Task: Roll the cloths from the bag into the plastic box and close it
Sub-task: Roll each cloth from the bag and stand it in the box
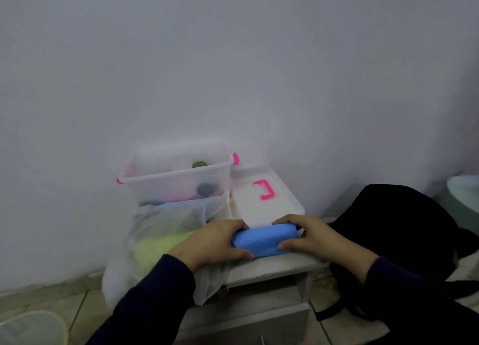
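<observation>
A blue cloth [265,239], rolled into a thick cylinder, lies on the front of a small white cabinet top [274,265]. My left hand [212,243] grips its left end and my right hand [308,237] grips its right end. Behind stands the clear plastic box [178,176] with pink clips, open, holding several rolled cloths in pink, grey and green. Its white lid [261,202] with a pink handle lies flat to the box's right. A translucent white bag [158,241] slumps at the left, with yellow-green and light blue cloth showing through.
A black bag or garment [404,230] lies heaped at the right. A pale round object [464,189] sits at the far right edge. A round yellowish mesh object [33,328] is on the tiled floor at bottom left. A white wall rises directly behind.
</observation>
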